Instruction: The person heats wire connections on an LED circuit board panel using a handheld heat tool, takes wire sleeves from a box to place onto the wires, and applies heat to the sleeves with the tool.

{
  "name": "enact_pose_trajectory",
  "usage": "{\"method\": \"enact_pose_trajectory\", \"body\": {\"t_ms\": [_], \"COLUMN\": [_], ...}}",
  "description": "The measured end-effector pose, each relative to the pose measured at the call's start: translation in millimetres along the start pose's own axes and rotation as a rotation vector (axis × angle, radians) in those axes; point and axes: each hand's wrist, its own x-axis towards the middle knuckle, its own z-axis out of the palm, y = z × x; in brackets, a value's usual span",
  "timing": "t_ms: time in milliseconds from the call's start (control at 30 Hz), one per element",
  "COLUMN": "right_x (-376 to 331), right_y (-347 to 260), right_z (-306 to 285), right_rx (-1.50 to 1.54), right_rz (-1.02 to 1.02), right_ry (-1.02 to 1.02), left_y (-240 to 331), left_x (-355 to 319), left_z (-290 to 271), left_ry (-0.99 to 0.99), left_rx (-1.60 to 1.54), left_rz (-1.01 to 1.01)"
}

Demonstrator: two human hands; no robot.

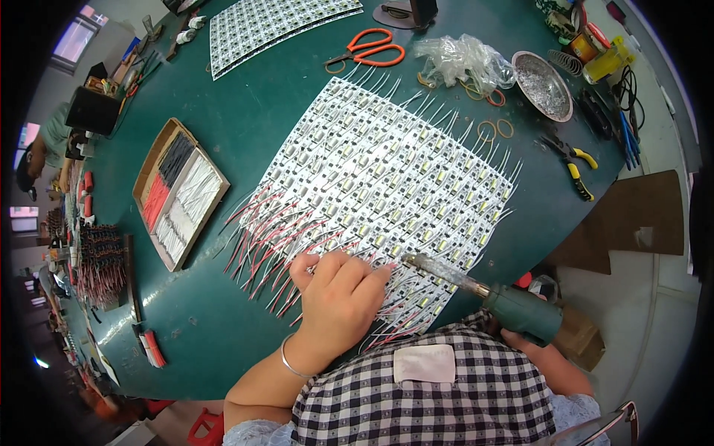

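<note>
A white circuit board panel (372,171) with rows of small yellowish chips lies tilted before me on the table. Red and white wires (260,238) stick out along its left and near edges, and white wires fringe its far edge. Over the near part of the panel, my left hand (342,293) is closed with the fingertips pinched together; what they hold, if anything, is too small to make out. My right hand (524,340), partly hidden, grips the green handle of a soldering iron (520,312). The iron's tip reaches the panel just right of my left fingertips.
On the green table (245,134) a cardboard box (182,197) of black, red and white wires stands at left. Orange-handled scissors (372,50), a plastic bag (465,63), a metal dish (543,85) and yellow-handled pliers (573,167) lie beyond the panel. More panels (279,30) lie at the back.
</note>
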Motion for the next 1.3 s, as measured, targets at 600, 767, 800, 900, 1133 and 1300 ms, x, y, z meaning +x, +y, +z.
{"method": "enact_pose_trajectory", "body": {"t_ms": [600, 767, 800, 900, 1133, 1300], "right_x": [-7.3, -11.3, -10.0, -4.9, 3.0, -0.1], "right_y": [1.3, 5.5, 4.2, 1.1, 3.1, 3.5], "right_z": [10.9, 16.5, 15.4, 12.7, 18.4, 17.4], "right_rx": [-0.087, -0.06, -0.059, -0.292, -0.269, -0.145], "right_rz": [0.083, 0.086, 0.085, -0.011, -0.045, 0.104], "right_ry": [0.011, 0.039, 0.04, -0.009, -0.007, -0.096], "left_y": [-2.2, -2.2, -2.3, -1.1, -1.3, -3.5], "left_x": [-3.1, -5.0, -4.8, -3.8, -3.6, -3.5], "left_z": [5.4, 6.3, 6.1, 5.1, 5.2, 7.1], "left_ry": [-0.015, -0.008, -0.008, -0.014, -0.016, -0.017], "left_rx": [-0.044, -0.051, -0.051, -0.057, -0.079, -0.102], "left_rz": [0.026, 0.028, 0.024, 0.012, 0.007, 0.021]}}
